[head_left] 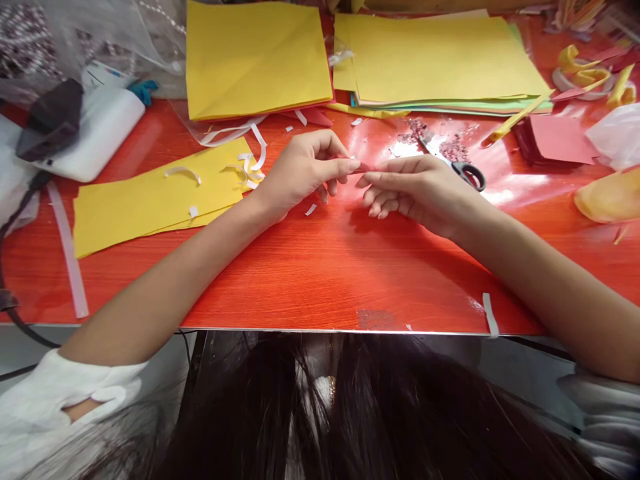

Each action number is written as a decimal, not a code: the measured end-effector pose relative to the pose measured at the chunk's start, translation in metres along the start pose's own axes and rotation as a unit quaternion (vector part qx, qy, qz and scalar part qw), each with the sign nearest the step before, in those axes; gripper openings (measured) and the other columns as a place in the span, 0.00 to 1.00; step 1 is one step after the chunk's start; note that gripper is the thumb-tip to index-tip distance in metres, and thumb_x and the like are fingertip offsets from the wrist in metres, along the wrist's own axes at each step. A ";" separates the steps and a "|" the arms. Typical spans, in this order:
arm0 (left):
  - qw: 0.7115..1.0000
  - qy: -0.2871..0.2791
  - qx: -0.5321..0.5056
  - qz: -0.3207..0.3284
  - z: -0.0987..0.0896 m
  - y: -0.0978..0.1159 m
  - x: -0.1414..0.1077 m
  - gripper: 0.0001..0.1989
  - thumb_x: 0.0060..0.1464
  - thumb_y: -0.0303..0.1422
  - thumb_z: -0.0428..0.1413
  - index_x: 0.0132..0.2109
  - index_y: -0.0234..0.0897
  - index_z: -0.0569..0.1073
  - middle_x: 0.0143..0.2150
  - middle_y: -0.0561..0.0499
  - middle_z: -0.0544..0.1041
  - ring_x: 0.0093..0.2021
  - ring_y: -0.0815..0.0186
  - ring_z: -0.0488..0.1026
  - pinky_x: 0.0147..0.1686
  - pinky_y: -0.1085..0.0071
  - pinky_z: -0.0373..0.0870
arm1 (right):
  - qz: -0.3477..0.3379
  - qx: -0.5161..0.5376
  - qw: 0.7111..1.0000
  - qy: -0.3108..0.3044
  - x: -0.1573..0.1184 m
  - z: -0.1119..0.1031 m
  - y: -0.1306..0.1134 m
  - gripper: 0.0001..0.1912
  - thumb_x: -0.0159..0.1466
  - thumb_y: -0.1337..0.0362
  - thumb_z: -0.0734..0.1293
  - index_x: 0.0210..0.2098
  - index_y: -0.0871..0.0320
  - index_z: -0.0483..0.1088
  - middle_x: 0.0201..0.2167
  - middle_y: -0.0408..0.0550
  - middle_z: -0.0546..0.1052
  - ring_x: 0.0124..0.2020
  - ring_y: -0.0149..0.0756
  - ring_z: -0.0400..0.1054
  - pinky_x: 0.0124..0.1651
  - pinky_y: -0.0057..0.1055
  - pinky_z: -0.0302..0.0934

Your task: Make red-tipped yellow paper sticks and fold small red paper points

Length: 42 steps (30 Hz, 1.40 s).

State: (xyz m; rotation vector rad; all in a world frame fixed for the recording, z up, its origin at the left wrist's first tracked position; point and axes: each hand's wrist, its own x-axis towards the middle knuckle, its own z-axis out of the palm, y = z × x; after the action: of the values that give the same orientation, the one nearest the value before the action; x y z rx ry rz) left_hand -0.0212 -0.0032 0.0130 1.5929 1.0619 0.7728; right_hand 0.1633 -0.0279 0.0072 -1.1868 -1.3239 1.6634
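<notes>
My left hand (310, 160) and my right hand (407, 190) meet above the middle of the red table, each with thumb and finger pinched. Between the fingertips runs a small, thin red piece (367, 168), seemingly paper, mostly hidden by the fingers. Just behind my right hand lie scissors (470, 175) with black handles, their blades partly covered by small dark purple bits (454, 148). A white paper scrap (311, 209) rests on the table below my left hand.
Yellow sheets (260, 60) and a second paper stack (440, 60) lie at the back. Yellow strips (160, 193) with white curls are at left, near a white device (100, 133). Red paper squares (560, 139) and a yellowish roll (610, 197) sit at right. The table's front edge (300, 329) is close.
</notes>
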 end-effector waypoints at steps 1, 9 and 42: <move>1.000 -0.007 0.000 -0.002 0.000 0.000 0.000 0.08 0.50 0.31 0.58 0.31 0.31 0.68 0.24 0.53 0.73 0.20 0.77 0.68 0.19 0.81 0.62 | -0.025 0.013 0.999 0.023 0.001 -0.002 0.000 0.07 0.61 0.67 0.65 0.31 0.64 0.73 0.25 0.47 0.76 0.23 0.24 0.71 0.27 0.19 0.66; 0.999 -0.050 -0.006 0.002 0.003 -0.009 0.003 0.06 0.53 0.29 0.55 0.30 0.30 0.72 0.20 0.55 0.71 0.19 0.77 0.69 0.20 0.82 0.63 | -0.070 -0.021 0.996 0.059 0.004 -0.001 0.004 0.07 0.60 0.65 0.67 0.27 0.61 0.71 0.26 0.45 0.75 0.24 0.24 0.69 0.28 0.21 0.66; 0.992 -0.122 0.038 -0.010 0.004 -0.002 0.000 0.08 0.52 0.31 0.55 0.39 0.32 0.72 0.28 0.51 0.74 0.24 0.74 0.71 0.23 0.79 0.67 | -0.069 -0.133 0.988 0.048 -0.002 0.007 0.000 0.11 0.56 0.73 0.65 0.39 0.58 0.66 0.22 0.42 0.72 0.24 0.30 0.68 0.29 0.28 0.64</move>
State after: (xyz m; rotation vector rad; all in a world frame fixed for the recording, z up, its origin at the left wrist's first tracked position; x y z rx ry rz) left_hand -0.0185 -0.0046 0.0106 1.6904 0.9368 0.5128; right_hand 0.1575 -0.0325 0.0077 -1.2773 -1.5646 1.3457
